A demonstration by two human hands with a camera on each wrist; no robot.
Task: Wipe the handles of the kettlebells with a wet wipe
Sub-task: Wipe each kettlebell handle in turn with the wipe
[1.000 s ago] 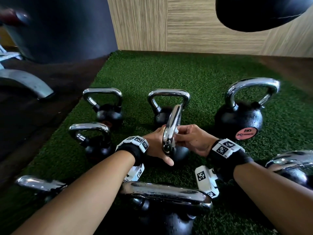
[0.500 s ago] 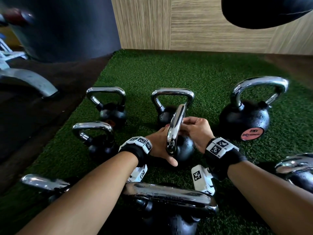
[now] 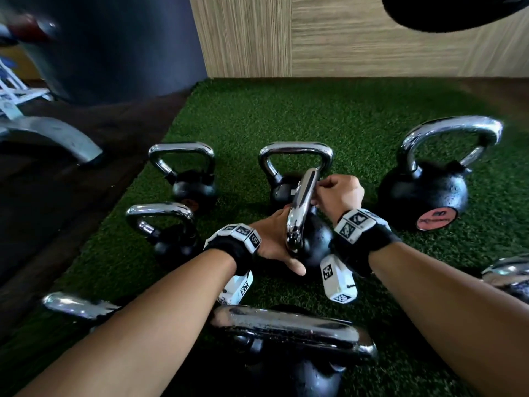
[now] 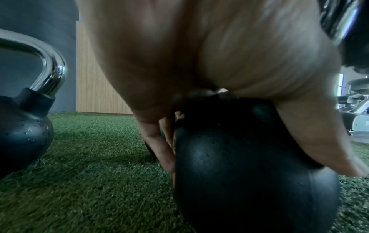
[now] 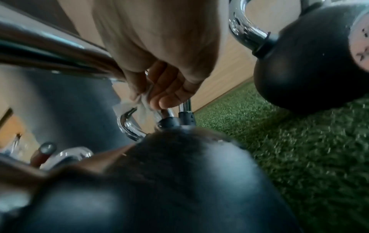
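Eight black ball-shaped kettlebells with chrome loop handles (image 3: 423, 193) are in view: the middle kettlebell (image 3: 315, 239) between two hands, three behind it, one left of it, one right of it, two nearer than it. One left hand (image 3: 272, 239), one right hand (image 3: 340, 193), one crumpled white wet wipe (image 5: 143, 108).

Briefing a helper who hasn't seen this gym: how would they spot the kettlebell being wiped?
On the green turf by the wooden wall stands a cluster of kettlebells. The middle kettlebell sits between both hands: left hand on its body, right hand holding a wet wipe against its handle. Only its handle is turned edge-on.
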